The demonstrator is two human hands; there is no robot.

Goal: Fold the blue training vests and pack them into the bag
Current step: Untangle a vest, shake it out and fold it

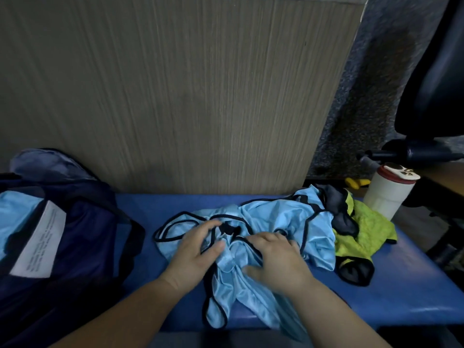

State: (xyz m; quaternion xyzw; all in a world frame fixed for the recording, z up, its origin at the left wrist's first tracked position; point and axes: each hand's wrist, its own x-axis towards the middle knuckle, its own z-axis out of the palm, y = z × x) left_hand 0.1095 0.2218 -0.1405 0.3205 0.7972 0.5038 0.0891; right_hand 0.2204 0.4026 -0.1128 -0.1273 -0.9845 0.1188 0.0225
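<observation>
A crumpled heap of light blue training vests (273, 217) with black trim lies on the blue bench (140, 207) in the middle. My left hand (194, 252) rests on the heap's left part, fingers loosely bent, thumb on the cloth. My right hand (278, 259) lies on the cloth just to the right, fingers spread and curled over folds. Whether either hand pinches the cloth is hard to tell. A dark navy bag (82, 237) stands open at the left, with a folded light blue vest (17, 217) and a white label inside.
A yellow-green vest (369, 229) with dark trim lies right of the blue heap. A white tumbler (384, 194) with a red lid stands at the far right, a phone on top. A wooden panel (175, 96) rises behind the bench. A dark chair (431, 96) is at the right.
</observation>
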